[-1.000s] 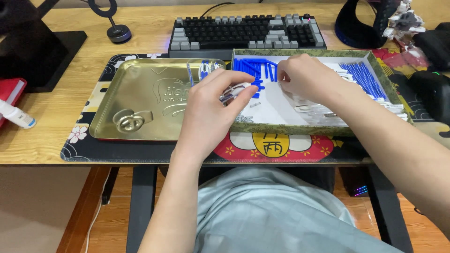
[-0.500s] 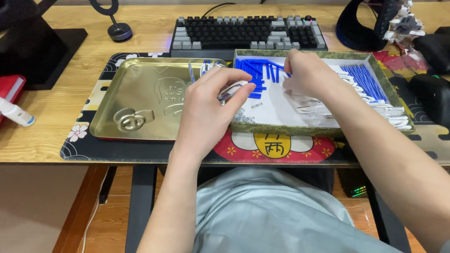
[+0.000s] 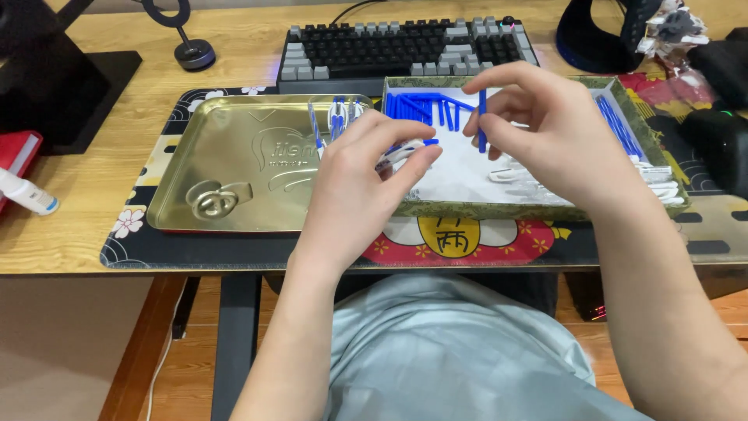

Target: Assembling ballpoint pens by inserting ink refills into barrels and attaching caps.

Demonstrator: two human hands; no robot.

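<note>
My left hand (image 3: pixel 360 183) hovers between the two trays, its fingers pinched on a small white-and-blue pen part (image 3: pixel 401 152). My right hand (image 3: pixel 549 132) is raised over the white-lined box tray (image 3: pixel 499 209) and holds a thin blue pen refill (image 3: pixel 482 121) upright between thumb and fingers. Several loose blue refills (image 3: pixel 425 105) lie at the back of that tray, more blue ones (image 3: pixel 619 125) and white pen barrels (image 3: pixel 658 183) at its right side. A gold metal tray (image 3: pixel 234 168) on the left holds several assembled blue-and-white pens (image 3: pixel 335 117) at its far right corner.
A patterned desk mat (image 3: pixel 156 245) lies under both trays on a wooden desk. Behind them stands a black and grey keyboard (image 3: pixel 405 47). A black monitor stand (image 3: pixel 54 86), a red book (image 3: pixel 15 156) and a white tube (image 3: pixel 27 193) are at left; dark objects (image 3: pixel 721 132) at right.
My right hand lifted from the white tray's floor with a blue refill now held upright. My left hand stayed near the trays' junction with its pen part.
</note>
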